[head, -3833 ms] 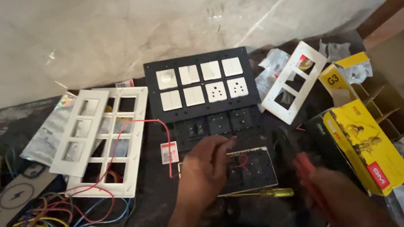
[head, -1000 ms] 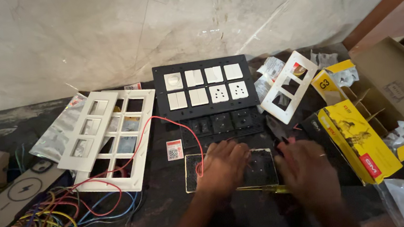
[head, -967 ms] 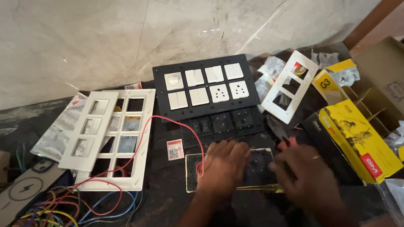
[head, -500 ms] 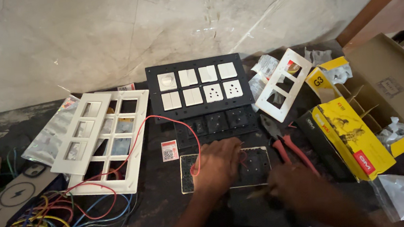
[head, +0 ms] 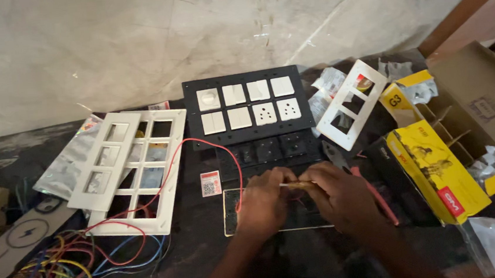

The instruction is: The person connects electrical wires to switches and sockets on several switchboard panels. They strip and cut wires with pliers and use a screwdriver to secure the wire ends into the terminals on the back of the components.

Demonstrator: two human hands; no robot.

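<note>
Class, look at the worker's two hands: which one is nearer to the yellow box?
The right. The right hand lies just left of the yellow box, with red-handled pliers between them; the left hand sits farther left, beyond the right one.

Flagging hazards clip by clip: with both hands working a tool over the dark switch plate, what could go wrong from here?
1. The left hand rests right beside the slim yellowish tool gripped by the right hand; a slip could jab the fingers.
2. The red wire runs under the left hand and may get snagged or tugged.
3. The red-handled pliers lie against the right hand and could be knocked along the dark table.
</note>
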